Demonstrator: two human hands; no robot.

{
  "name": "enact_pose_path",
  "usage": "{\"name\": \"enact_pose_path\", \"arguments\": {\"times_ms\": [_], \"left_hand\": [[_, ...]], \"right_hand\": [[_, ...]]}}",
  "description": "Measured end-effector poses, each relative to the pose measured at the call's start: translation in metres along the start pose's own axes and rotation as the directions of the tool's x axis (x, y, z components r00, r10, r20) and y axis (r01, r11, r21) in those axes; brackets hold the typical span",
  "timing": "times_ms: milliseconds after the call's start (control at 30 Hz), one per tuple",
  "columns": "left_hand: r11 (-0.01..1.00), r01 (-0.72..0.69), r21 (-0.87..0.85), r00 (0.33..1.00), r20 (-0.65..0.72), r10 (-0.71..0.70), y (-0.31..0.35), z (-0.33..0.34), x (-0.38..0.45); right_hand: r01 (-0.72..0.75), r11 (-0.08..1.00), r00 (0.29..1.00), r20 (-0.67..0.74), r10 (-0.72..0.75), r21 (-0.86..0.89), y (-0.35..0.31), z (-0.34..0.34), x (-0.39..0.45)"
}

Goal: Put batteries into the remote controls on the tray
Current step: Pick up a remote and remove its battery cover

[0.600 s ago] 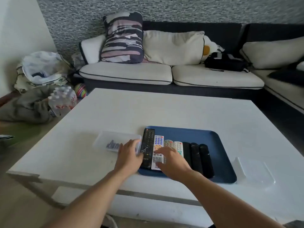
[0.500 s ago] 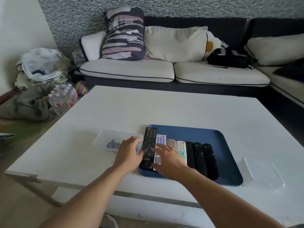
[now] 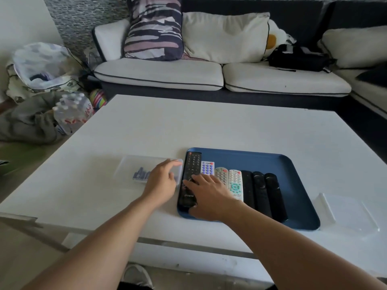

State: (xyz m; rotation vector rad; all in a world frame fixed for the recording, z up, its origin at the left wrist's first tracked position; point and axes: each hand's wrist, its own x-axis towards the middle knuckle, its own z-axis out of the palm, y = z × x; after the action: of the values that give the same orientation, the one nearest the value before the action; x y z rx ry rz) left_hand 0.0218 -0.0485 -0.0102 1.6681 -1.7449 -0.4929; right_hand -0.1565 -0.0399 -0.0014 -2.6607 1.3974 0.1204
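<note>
The white tabletop [image 3: 219,126] carries three items. A blue tray [image 3: 297,185] sits near the front edge. A clear plastic box [image 3: 134,166] lies just left of it; a clear lid [image 3: 349,212] lies just right.

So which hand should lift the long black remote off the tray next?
Right. The right hand already lies across the long black remote; the left hand sits off the tray at the clear battery box.
</note>
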Motion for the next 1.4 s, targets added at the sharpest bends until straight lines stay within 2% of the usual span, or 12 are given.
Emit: {"name": "enact_pose_path", "arguments": {"times_ms": [100,200,367,533,767,933,1100,1333,1400], "left_hand": [[0.998,0.065,-0.018,0.997,-0.033,-0.065,0.003,-0.002,-0.003],[0.996,0.079,-0.034,0.992,-0.095,-0.082,0.004,-0.008,-0.005],[0.992,0.113,-0.047,0.981,-0.153,-0.119,0.007,-0.020,-0.013],[0.988,0.134,-0.071,0.973,-0.179,-0.145,0.003,-0.029,-0.014],[0.988,0.130,-0.081,0.973,-0.180,-0.142,0.007,-0.032,-0.019],[0.986,0.132,-0.097,0.976,-0.163,-0.147,0.009,-0.034,-0.023],[0.982,0.123,-0.146,0.978,-0.148,-0.145,0.012,-0.035,-0.023],[0.968,0.132,-0.213,0.972,-0.161,-0.168,0.015,-0.032,-0.021],[0.959,0.146,-0.243,0.974,-0.133,-0.182,0.020,-0.030,-0.021]], "right_hand": [[0.051,0.984,0.998,-0.021,-0.056,-0.170,-0.010,-0.003,0.002],[0.063,0.963,0.997,-0.030,-0.073,-0.263,-0.018,-0.009,0.005],[0.085,0.948,0.990,-0.084,-0.116,-0.308,-0.023,-0.013,0.002],[0.079,0.962,0.993,-0.062,-0.098,-0.261,-0.021,-0.012,0.000],[0.109,0.937,0.988,-0.071,-0.140,-0.332,-0.024,-0.016,-0.002],[0.136,0.946,0.981,-0.092,-0.169,-0.293,-0.029,-0.019,-0.007],[0.091,0.969,0.965,-0.219,-0.142,-0.229,-0.026,-0.029,-0.012],[-0.061,0.995,0.892,-0.451,0.017,-0.082,-0.012,-0.049,-0.017],[-0.084,0.995,0.896,-0.442,0.048,-0.062,-0.009,-0.055,-0.019]]}}
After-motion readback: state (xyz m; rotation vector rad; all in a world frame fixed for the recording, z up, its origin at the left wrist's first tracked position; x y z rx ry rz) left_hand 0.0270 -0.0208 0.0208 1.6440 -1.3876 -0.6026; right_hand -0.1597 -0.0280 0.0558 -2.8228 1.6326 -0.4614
